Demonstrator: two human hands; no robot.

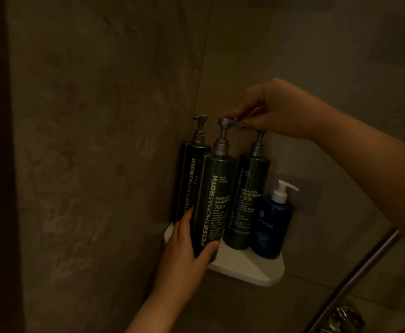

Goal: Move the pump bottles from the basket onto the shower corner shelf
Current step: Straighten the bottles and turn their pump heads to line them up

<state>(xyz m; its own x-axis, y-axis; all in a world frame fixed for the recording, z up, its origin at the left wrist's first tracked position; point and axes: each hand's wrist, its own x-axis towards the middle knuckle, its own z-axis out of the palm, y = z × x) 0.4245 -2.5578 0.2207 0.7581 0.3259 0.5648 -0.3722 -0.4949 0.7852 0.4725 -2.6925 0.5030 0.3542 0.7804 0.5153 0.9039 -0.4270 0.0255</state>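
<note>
A white corner shelf [249,267] sits where two dim, stone-look walls [100,140] meet. The left hand [184,251] curls round the foot of the shampoo [214,203] at the shelf's front edge, while the right hand [275,109] reaches from above and pinches its pump head. Behind stand a third green bottle [189,179], the conditioner [247,203] and a blue bottle [272,227]. A metal rail [355,277] slants at lower right.

The left hand [184,246], at 7 o'clock from the frame's middle, was slim with long fingers, its forearm bare down to the bottom edge. The right hand [275,109], at 2 o'clock, had a bare wrist and forearm reaching the edge at 3 o'clock. Dim light hid the nails.
</note>
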